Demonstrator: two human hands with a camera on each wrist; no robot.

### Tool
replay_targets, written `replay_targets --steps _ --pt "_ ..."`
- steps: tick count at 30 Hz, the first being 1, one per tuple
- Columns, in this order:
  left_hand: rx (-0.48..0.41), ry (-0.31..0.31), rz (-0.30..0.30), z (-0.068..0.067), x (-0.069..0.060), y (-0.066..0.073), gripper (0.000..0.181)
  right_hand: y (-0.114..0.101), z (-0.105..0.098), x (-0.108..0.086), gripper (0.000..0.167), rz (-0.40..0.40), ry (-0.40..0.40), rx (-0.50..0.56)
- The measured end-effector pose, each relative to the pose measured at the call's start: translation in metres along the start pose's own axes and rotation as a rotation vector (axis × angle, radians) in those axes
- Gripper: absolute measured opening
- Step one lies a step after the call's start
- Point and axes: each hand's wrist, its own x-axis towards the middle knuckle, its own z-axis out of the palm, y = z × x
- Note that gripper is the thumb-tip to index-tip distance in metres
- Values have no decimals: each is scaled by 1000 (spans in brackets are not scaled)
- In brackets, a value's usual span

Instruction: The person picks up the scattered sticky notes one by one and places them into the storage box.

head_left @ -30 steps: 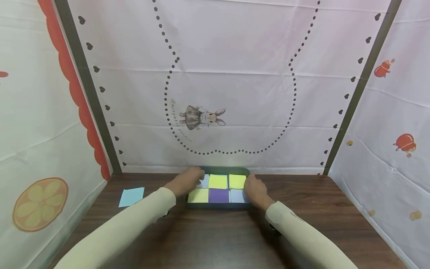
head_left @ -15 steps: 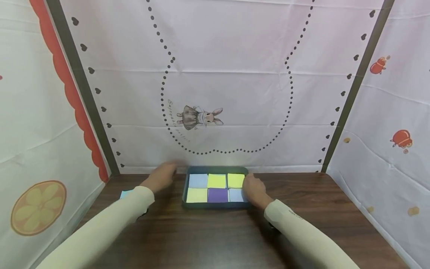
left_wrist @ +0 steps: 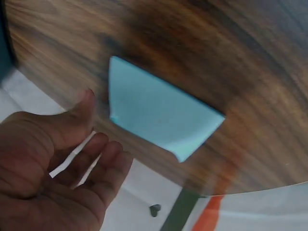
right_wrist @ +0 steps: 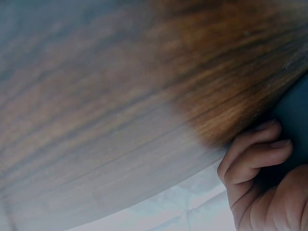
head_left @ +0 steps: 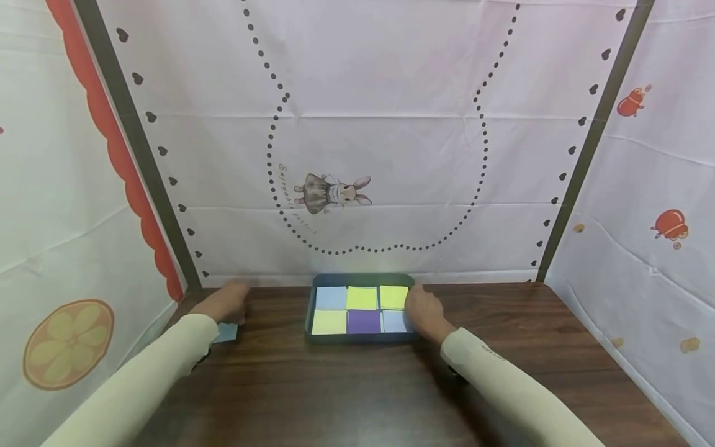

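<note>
Over the table's far left, my left hand (head_left: 226, 302) hovers beside a light-blue square of paper (head_left: 226, 333). In the left wrist view that paper (left_wrist: 159, 108) lies flat with one corner bent, and the loosely bent fingers stay apart from it. A dark rectangular tray (head_left: 357, 339) stands at the back middle. It bears two rows of paper squares, among them a purple one (head_left: 364, 321) and a bright yellow one (head_left: 362, 298). At the tray's right end my right hand (head_left: 426, 312) grips its side; the right wrist view shows curled fingers against the dark wall (right_wrist: 296, 113).
The brown wooden table (head_left: 346, 391) runs up to a white printed cloth wall (head_left: 385, 155) right behind the tray. Similar cloth encloses the left and right sides. Dark posts (head_left: 575, 192) stand at the back corners.
My left hand has left the tray's left part and moved left to the loose blue paper. The tray's upper-left light-blue square is now uncovered. My right hand has stayed at the tray.
</note>
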Motion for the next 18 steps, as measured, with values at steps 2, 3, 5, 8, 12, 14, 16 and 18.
replay_targets --steps 2,3,5,8,12,14,16,18 --pt "-1 -9 9 4 -2 -3 69 1 0 -2 33 -12 5 -15" --pt "-4 -15 14 6 -2 -4 68 2 1 -2 33 -15 8 -21" --pt "-33 -33 6 10 -2 -6 68 4 4 0 34 -23 4 -40" --pt "-65 -38 20 11 -2 -12 69 8 9 6 34 -31 -6 -74" --pt "-106 -43 33 8 -2 -21 59 10 12 9 33 -35 7 -99" --pt "-135 -57 13 6 -3 -26 59 10 11 8 33 -41 19 -103" --pt "-156 -71 -9 4 -5 -29 63 9 9 6 32 -49 32 -105" --pt "-163 -81 -35 3 -5 -32 66 9 8 6 31 -43 33 -99"
